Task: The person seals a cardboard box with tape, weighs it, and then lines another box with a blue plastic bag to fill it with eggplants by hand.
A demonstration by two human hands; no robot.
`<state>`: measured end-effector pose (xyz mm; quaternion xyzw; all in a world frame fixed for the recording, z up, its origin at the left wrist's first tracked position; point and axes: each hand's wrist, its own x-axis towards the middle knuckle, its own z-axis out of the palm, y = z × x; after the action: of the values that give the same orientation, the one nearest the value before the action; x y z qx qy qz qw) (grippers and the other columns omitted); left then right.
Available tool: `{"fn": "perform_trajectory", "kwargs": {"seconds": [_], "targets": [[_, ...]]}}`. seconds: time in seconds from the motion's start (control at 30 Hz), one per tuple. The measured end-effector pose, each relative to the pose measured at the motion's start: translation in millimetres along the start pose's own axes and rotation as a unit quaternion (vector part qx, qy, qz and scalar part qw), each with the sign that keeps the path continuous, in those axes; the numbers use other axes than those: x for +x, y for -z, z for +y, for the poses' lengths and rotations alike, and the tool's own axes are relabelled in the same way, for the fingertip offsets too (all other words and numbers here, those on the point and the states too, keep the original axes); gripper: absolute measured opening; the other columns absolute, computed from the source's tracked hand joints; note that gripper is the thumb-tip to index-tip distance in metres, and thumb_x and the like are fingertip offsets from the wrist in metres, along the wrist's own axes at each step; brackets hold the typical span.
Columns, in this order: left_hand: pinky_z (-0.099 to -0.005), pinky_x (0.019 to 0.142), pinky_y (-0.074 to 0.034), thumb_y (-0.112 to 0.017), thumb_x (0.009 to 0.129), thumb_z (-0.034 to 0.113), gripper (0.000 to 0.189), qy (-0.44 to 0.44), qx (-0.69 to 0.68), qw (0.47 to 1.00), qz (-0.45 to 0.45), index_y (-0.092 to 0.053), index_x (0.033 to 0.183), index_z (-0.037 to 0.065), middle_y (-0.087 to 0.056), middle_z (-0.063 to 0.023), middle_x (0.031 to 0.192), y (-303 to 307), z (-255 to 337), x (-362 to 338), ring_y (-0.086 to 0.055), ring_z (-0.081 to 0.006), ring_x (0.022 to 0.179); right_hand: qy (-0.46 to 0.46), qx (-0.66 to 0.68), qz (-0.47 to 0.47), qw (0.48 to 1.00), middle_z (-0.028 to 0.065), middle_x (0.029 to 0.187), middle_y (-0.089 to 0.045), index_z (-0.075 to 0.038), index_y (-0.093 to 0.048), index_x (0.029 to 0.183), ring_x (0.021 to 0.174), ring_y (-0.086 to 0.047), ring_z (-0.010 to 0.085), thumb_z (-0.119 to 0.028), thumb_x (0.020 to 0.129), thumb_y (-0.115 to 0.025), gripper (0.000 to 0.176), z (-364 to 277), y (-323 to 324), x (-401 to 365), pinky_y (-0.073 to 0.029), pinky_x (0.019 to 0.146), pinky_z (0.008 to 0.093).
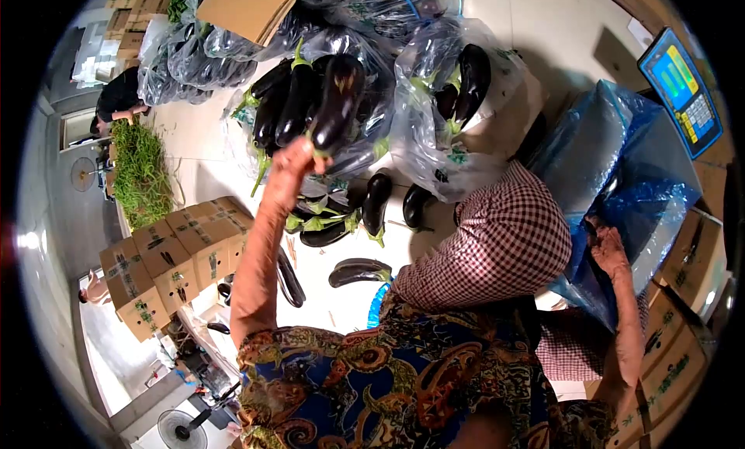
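Note:
My left hand [293,168] is closed on the stem end of a large, glossy dark purple eggplant [340,92]. It holds it over a clear plastic bag [376,119] of more eggplants [297,104]. At the right, my right hand [611,251] is inside a box lined with blue plastic [578,150]. Its fingers curl at a dark shape in shadow that I cannot make out. Several loose eggplants [376,201] lie on the floor in front of me, one [359,273] close to my knee. A second open clear bag [415,138] holds eggplants [472,84].
A digital scale display [683,96] stands beyond the lined box. Cartons [167,255] are stacked at left, with more [675,356] at right. Filled bags [190,61] and a heap of green vegetables [143,169] lie at far left near another person [116,96].

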<state>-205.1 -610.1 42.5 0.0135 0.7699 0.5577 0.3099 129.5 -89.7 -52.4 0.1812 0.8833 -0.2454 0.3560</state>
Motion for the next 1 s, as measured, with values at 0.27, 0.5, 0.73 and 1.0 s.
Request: {"fn": "perform_trajectory", "kwargs": {"seconds": [0.27, 0.5, 0.73, 1.0], "targets": [[-0.0366, 0.067, -0.048, -0.058, 0.086, 0.051, 0.049, -0.040, 0.451, 0.891, 0.041, -0.062, 0.091, 0.003, -0.065, -0.0111, 0.077, 62.4, 25.8, 138.6, -0.063, -0.0255, 0.073, 0.016, -0.037, -0.012, 0.999, 0.0174, 0.124, -0.053, -0.011, -0.040, 0.137, 0.111, -0.048, 0.0360, -0.007, 0.079, -0.058, 0.061, 11.4, -16.5, -4.7, -0.039, 0.099, 0.0387], [-0.0460, 0.086, -0.046, -0.067, 0.078, 0.045, 0.044, -0.146, 0.767, 0.610, 0.134, -0.063, 0.112, 0.018, -0.062, -0.0100, 0.110, -3.9, 48.5, 142.1, -0.059, -0.0332, 0.102, -0.006, -0.083, -0.042, 0.996, 0.0198, 0.117, -0.056, -0.009, -0.042, 0.136, 0.103, -0.053, 0.0370, -0.007, 0.081, -0.054, 0.056, -9.0, -5.8, -2.6, -0.044, 0.092, 0.0403], [-0.0371, 0.062, -0.050, -0.070, 0.079, 0.033, 0.036, 0.001, 0.422, 0.907, 0.006, -0.067, 0.105, 0.009, -0.066, -0.0116, 0.076, 40.5, 37.8, 171.1, -0.062, -0.0337, 0.066, -0.051, -0.078, -0.116, 0.989, 0.0231, 0.125, -0.051, -0.008, -0.042, 0.136, 0.117, -0.050, 0.0325, 0.004, 0.087, -0.029, 0.052, -20.7, 3.3, -10.0, -0.040, 0.099, 0.0377], [-0.0427, 0.083, -0.047, -0.067, 0.078, 0.020, 0.027, -0.343, 0.667, 0.650, 0.126, -0.065, 0.102, 0.009, -0.061, -0.0128, 0.098, -38.5, 37.7, 149.9, -0.057, -0.0344, 0.091, 0.010, -0.086, -0.101, 0.991, 0.0208, 0.135, -0.045, -0.011, -0.043, 0.135, 0.123, -0.047, 0.0273, 0.003, 0.089, -0.028, 0.051, -2.3, -13.1, 4.1, -0.039, 0.103, 0.0358]]}}
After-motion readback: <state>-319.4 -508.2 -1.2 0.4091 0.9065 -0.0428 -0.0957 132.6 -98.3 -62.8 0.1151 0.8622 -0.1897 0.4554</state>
